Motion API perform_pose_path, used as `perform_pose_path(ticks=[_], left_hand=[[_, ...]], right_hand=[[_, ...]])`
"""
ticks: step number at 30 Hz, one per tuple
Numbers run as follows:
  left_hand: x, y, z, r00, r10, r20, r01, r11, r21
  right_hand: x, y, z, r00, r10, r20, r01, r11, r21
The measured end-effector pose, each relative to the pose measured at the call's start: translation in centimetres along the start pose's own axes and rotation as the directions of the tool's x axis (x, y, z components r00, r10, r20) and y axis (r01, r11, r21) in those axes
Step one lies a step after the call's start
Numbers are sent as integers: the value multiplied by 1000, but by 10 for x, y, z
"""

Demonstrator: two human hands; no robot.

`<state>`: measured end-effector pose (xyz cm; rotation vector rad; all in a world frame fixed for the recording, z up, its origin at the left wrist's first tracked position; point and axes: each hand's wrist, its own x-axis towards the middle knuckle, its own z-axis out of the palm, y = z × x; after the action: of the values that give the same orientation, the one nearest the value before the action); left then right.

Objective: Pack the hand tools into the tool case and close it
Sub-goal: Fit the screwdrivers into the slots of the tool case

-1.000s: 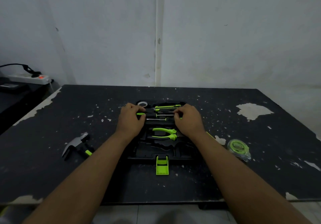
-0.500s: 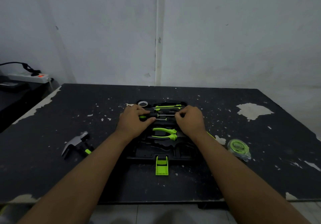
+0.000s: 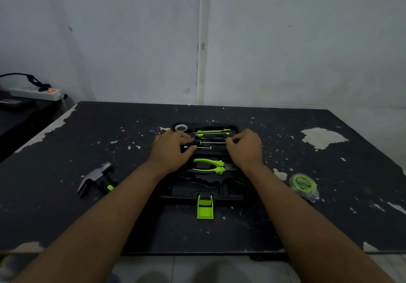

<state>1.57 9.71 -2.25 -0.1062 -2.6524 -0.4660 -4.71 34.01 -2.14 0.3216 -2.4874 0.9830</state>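
Note:
An open black tool case (image 3: 189,191) lies in the middle of the table, its green latch (image 3: 205,206) pointing toward me. Green-handled pliers (image 3: 209,166) sit in a slot of the case. Above them lie a green-and-black tool (image 3: 214,131) and thin screwdrivers (image 3: 212,143). My left hand (image 3: 172,151) presses a screwdriver's handle end and my right hand (image 3: 245,148) pinches its tip end, both over the case. A hammer (image 3: 95,178) rests on the table to the left. A green tape measure (image 3: 304,183) lies to the right.
A roll of tape (image 3: 181,127) sits at the case's far left corner. The dark table (image 3: 109,133) has chipped paint and ends at a white wall. A power strip (image 3: 33,92) lies on a lower surface at far left.
Both hands have pushed the screwdriver down into its slot; its green end, visible by my left fingers a second ago, is now covered. The hands shifted slightly away from me.

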Motion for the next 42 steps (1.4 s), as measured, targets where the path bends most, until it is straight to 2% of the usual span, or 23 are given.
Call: perform_pose_path(ticks=[2, 4, 6, 9, 12, 13, 15, 18, 20, 21, 31, 37, 42], left_hand=[[-2, 2, -2, 997, -53, -62, 50, 997, -50], [-5, 2, -6, 973, -193, -123, 172, 972, -161], [-6, 1, -9, 951, -286, -120, 258, 944, -204], [-7, 3, -10, 931, -341, -128, 309, 925, -222], [-8, 2, -11, 862, -479, -168, 410, 852, -325], [-8, 1, -10, 857, -486, -170, 416, 848, -327], [-7, -1, -9, 904, -395, -162, 349, 902, -254], [-3, 4, -4, 988, -107, -109, 101, 993, -60], [-1, 5, 1, 997, 21, -73, -18, 999, 42], [0, 6, 2, 997, 36, -71, -31, 997, 72], [0, 4, 2, 988, -10, -155, 30, 991, 127], [-1, 12, 0, 988, -43, -151, 73, 977, 203], [-1, 11, -2, 988, -67, -139, 91, 981, 174]], right_hand=[[1, 0, 1, 999, -47, 10, 48, 998, -33], [1, 0, 4, 995, -85, 44, 88, 993, -74], [1, 2, 7, 993, -97, 63, 102, 990, -92], [1, 2, 8, 992, -118, 54, 121, 990, -68], [3, 4, 9, 989, -127, 72, 131, 990, -54], [3, 5, 10, 989, -125, 84, 130, 990, -51], [2, 3, 10, 987, -130, 93, 134, 990, -44], [1, -1, 5, 988, -136, 74, 137, 990, -15], [0, -4, 1, 989, -138, 47, 138, 990, 13], [0, -3, 1, 989, -139, 44, 139, 990, 19], [-1, -5, 3, 986, -38, 164, 59, 991, -122], [-1, -4, 4, 981, -52, 186, 80, 986, -146], [-1, -5, 5, 979, -61, 195, 97, 979, -181]])
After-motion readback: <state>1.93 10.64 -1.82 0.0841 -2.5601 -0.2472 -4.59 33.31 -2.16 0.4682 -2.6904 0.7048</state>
